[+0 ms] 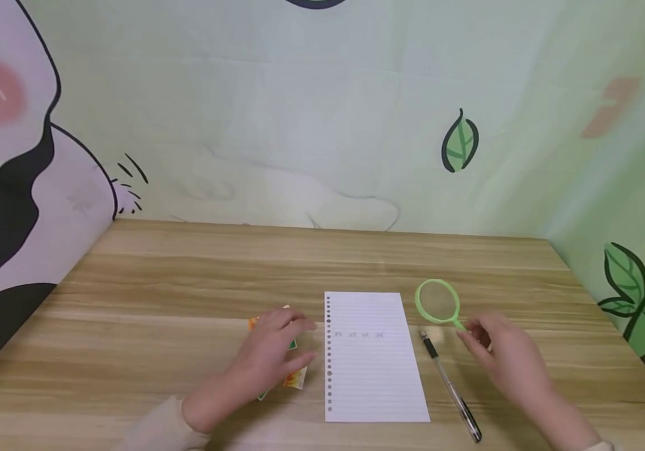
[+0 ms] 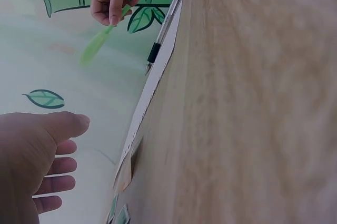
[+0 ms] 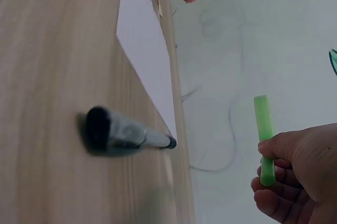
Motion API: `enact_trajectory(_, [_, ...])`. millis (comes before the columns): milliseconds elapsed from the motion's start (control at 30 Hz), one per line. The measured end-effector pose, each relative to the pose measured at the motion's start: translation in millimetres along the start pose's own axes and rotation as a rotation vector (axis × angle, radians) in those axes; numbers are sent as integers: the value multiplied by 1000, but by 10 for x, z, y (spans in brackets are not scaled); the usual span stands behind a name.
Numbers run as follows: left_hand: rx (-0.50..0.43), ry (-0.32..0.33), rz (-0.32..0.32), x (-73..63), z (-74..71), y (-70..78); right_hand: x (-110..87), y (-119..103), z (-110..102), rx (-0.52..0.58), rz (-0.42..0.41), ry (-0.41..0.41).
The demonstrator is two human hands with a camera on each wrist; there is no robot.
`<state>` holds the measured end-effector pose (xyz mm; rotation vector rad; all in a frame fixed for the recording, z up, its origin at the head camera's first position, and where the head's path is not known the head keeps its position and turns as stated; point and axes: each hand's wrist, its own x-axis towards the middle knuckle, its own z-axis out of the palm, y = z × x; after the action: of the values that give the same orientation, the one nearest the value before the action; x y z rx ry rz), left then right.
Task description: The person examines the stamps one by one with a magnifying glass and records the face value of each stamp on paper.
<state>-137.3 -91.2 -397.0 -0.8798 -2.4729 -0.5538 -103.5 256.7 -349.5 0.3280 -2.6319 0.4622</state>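
A green-rimmed magnifying glass (image 1: pixel 438 302) is held off the table by my right hand (image 1: pixel 511 357), whose thumb and fingers pinch its handle (image 3: pixel 265 124). My left hand (image 1: pixel 266 347) hovers over several small colourful paper pieces (image 1: pixel 295 378) left of the notepad sheet, its fingers loosely spread and holding nothing. Most of those pieces are hidden beneath it in the head view. The white lined sheet (image 1: pixel 373 376), with punched holes down its left edge, lies between the two hands. Faint small marks run across its upper part.
A clear pen (image 1: pixel 451 385) with a black grip lies slanted on the wooden table (image 1: pixel 198 263), between the sheet and my right hand. A cloth backdrop (image 1: pixel 300 125) with printed leaves and a panda figure rises behind the table and along its sides.
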Motion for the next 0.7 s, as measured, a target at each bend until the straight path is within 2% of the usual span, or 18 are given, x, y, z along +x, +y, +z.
enact_trajectory(200, [-8,-3,34,1,68,30,-69,108,-8,-8,65,-52])
enact_trajectory(333, [-15,-48,30,-4,89,61,-105,161,-19,-18,111,-108])
enact_trajectory(700, [-54,-125,3,6,103,120,-206,282,30,-28,136,-167])
